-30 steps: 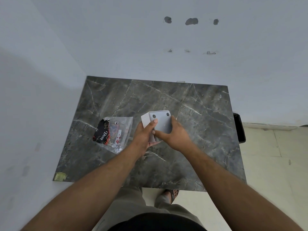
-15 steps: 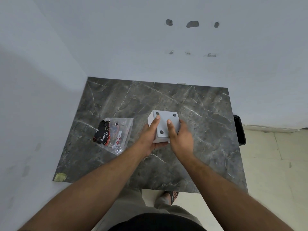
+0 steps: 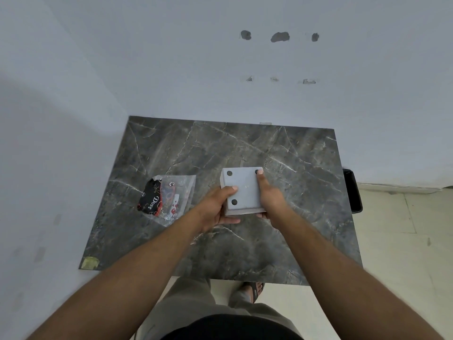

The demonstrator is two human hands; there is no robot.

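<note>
A small white square box (image 3: 242, 190) with dark round pads at its corners is held above the dark marble tabletop (image 3: 282, 155), its padded face turned up. My left hand (image 3: 215, 209) grips its left side, thumb on the top face and fingers curled underneath. My right hand (image 3: 269, 197) grips its right side, one finger stretched along the top to the far right pad. The near right pad is hidden by my right hand.
A clear plastic pouch (image 3: 169, 195) holding black and red printed items lies on the table left of the box. A black object (image 3: 353, 190) sits past the table's right edge. White walls close in behind and to the left. My sandalled foot (image 3: 255, 290) shows below the table's near edge.
The box has turned in my hands from a tilted pose to lying flat with its padded face up. Both hands shifted their hold to its sides.
</note>
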